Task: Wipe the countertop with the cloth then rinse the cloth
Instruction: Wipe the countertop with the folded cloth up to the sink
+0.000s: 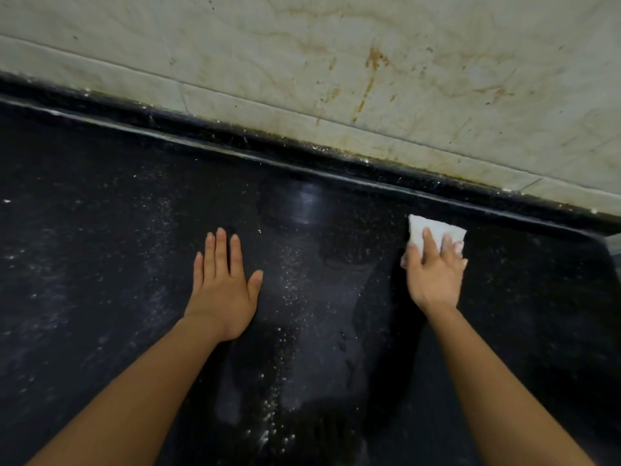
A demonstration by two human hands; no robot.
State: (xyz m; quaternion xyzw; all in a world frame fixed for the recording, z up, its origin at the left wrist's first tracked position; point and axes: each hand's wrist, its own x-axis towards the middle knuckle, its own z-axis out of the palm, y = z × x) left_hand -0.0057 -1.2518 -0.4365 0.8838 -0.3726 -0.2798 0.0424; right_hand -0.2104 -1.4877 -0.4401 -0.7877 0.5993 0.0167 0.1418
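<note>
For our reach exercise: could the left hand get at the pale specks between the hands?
Probably yes: the left hand lies flat right beside the specks, only bare countertop between them.

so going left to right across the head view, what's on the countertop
left hand flat on the black countertop → strip of pale crumbs → right hand pressing the white cloth

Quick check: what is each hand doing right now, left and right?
The left hand is open, flat on the countertop, holding nothing.
The right hand is open, fingers laid flat, pressing the white cloth onto the countertop.
</note>
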